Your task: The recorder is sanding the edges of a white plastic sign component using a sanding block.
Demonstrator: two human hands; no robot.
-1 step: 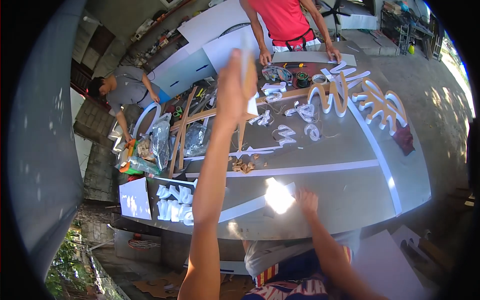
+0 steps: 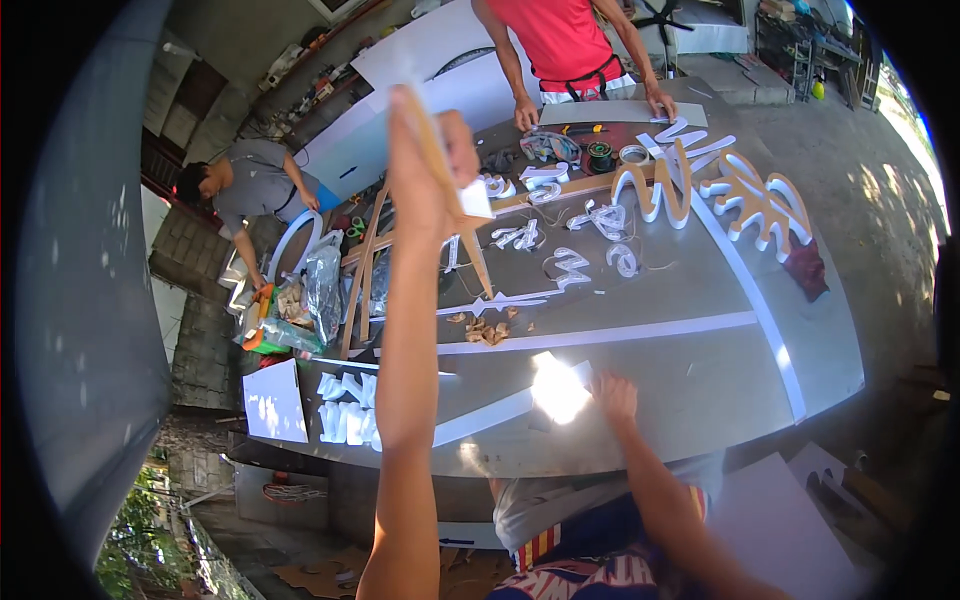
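Raised high over the table, my left hand (image 2: pixel 428 175) is closed around a slim piece with a brown face and white edges (image 2: pixel 475 202); motion blur and the fingers hide its full shape. My right hand (image 2: pixel 615 398) rests on the near part of the grey table (image 2: pixel 690 365), fingers stretched out beside the end of a long white strip (image 2: pixel 490 412). A bright sunlit patch lies on the strip next to these fingers. Small white cut-out letters (image 2: pixel 350 405) stand at the near left. Brown-faced white letters (image 2: pixel 655 195) lie at the far right.
Across the table a person in a red top (image 2: pixel 555 50) has both hands at a pale panel (image 2: pixel 620 114). Another person in grey (image 2: pixel 250 180) bends over a bag and box at the left. Wooden strips (image 2: pixel 365 265), wired letters (image 2: pixel 605 218) and crumpled brown scraps (image 2: pixel 487 332) lie mid-table.
My left hand has shifted left and tilted, and more of the brown-faced piece shows. My right hand stays by the end of the white strip.
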